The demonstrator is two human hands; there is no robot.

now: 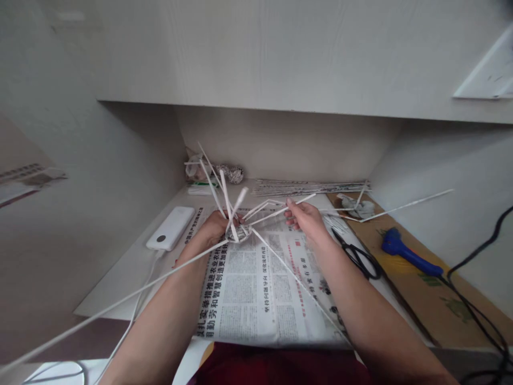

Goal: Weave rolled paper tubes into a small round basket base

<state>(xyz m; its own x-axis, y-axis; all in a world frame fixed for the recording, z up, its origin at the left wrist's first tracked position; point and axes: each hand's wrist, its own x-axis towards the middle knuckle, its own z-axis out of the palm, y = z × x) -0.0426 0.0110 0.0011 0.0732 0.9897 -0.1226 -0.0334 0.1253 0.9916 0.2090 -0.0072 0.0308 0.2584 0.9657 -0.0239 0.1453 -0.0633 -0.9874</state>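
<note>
A small woven piece of rolled paper sticks (239, 234) is held above the newspaper, with several white sticks fanning out from it. My left hand (216, 224) is closed around its left side; the fingertips are partly hidden behind the sticks. To the right, my right hand (302, 215) pinches one rolled paper stick (269, 215) between thumb and fingers. One long stick stretches to the lower left across my left forearm, another runs down toward my right forearm.
A newspaper (244, 299) covers the desk. Black scissors (356, 254) and a blue glue gun (409, 254) on cardboard (417, 299) lie right. A white power bank (171, 227) with a cable is left. Paper sticks (296, 187) lie along the back wall, below an overhanging cabinet (280, 53).
</note>
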